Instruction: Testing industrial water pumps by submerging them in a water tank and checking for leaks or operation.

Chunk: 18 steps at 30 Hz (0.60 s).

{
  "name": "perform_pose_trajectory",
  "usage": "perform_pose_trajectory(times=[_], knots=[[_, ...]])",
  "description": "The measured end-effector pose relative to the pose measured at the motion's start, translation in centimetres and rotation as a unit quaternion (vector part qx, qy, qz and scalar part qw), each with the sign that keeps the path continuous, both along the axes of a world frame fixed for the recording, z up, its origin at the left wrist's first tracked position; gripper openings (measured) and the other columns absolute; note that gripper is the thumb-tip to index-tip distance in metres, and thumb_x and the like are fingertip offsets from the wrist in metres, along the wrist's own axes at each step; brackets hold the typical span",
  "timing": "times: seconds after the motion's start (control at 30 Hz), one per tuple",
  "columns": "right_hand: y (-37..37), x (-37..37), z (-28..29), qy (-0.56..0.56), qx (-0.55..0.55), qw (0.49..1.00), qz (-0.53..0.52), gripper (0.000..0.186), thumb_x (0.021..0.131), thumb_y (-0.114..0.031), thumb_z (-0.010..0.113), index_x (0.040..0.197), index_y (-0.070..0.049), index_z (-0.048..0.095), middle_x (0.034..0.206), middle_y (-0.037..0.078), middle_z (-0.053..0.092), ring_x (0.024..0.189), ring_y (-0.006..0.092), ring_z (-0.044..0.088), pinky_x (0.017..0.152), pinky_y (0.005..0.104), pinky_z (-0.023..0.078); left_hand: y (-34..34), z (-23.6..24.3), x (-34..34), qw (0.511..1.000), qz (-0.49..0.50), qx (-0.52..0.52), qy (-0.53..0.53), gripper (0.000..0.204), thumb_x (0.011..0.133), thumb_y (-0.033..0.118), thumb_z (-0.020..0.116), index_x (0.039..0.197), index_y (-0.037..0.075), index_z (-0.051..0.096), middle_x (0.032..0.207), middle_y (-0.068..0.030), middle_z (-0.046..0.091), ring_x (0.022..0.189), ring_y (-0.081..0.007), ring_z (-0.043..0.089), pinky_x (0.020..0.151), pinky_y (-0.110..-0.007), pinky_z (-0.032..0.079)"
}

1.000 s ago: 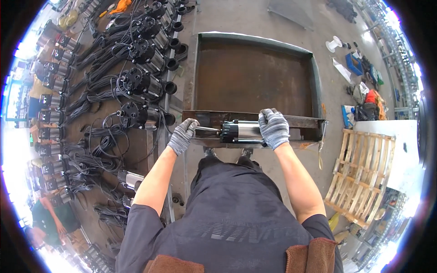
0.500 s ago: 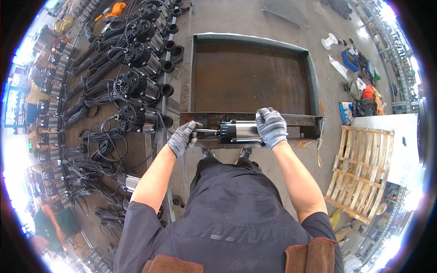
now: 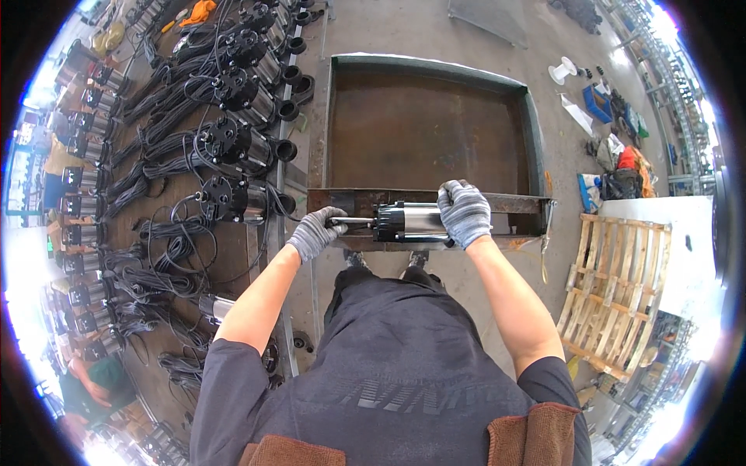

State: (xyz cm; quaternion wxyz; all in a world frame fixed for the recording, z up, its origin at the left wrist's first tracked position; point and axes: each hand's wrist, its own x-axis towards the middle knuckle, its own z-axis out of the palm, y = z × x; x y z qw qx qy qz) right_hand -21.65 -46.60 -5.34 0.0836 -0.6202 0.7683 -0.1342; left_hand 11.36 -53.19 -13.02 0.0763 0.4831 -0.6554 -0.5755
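Gray-gloved left hand (image 3: 317,234) is gripping a rod (image 3: 355,220), fingers closed, at 9 o'clock of the motor (image 3: 422,220). Right hand (image 3: 465,213), half-curled, is bracing it at 6 o'clock of the tray (image 3: 427,128); coaxial support is probably helping.

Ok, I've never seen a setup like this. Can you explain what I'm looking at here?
There is no robot: a person works with two hands in grey striped gloves. Each picture comes from a fisheye camera on that person's head, looking down, so straight edges bend. The left hand holds a thin metal rod at the black end of a motor-like cylinder; the right hand is wrapped over its silver body. The cylinder lies along the near edge of a metal tray. Similar units and coiled cables lie to the left.
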Motion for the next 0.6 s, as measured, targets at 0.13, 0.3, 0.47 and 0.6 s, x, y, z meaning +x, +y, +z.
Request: perform_pose_trajectory(times=[0.13, 0.3, 0.47, 0.6], knots=[[0.0, 0.2, 0.5, 0.016, 0.006, 1.000, 0.017, 0.018, 0.090, -0.021, 0.060, 0.096, -0.007, 0.070, 0.095, 0.015, 0.069, 0.092, 0.0350, 0.064, 0.085, 0.0439, 0.052, -0.2, -1.7, 1.5, 0.935, 0.126, 0.277, 0.182, 0.047, 0.092, 0.011, 0.068, 0.136, 0.003, 0.054, 0.100, -0.0049, 0.066, 0.093, -0.0145, 0.059, 0.089, -0.029, 0.050], [0.2, 0.1, 0.8, -0.012, 0.008, 0.999, 0.037, 0.017, 0.084, -0.012, 0.059, 0.096, -0.009, 0.070, 0.095, 0.013, 0.069, 0.092, 0.0333, 0.064, 0.085, 0.0426, 0.053, 1.1, -2.6, 0.8, 0.980, 0.074, -0.088, 0.165, 0.045, 0.091, 0.003, 0.062, 0.135, 0.005, 0.055, 0.099, -0.0017, 0.065, 0.085, -0.0178, 0.062, 0.083, -0.031, 0.053], [0.3, -0.3, 0.3, -0.021, 0.001, 0.999, 0.037, 0.019, 0.082, -0.009, 0.058, 0.096, -0.010, 0.070, 0.094, 0.012, 0.069, 0.092, 0.0328, 0.065, 0.085, 0.0428, 0.053, 1.1, -2.3, -0.1, 0.996, 0.028, -0.053, 0.058, 0.038, 0.094, 0.012, 0.065, 0.132, 0.011, 0.062, 0.086, 0.0033, 0.066, 0.074, -0.0141, 0.061, 0.073, -0.030, 0.053], [0.3, -0.2, 0.0, -0.008, -0.006, 0.999, 0.038, 0.018, 0.083, -0.009, 0.057, 0.096, -0.010, 0.069, 0.094, 0.012, 0.069, 0.091, 0.0332, 0.065, 0.085, 0.0433, 0.053, 0.0, -2.7, 0.9, 0.951, 0.102, 0.202, 0.212, 0.044, 0.097, 0.027, 0.065, 0.138, 0.013, 0.057, 0.101, 0.0014, 0.065, 0.074, -0.0044, 0.056, 0.064, -0.022, 0.048]])
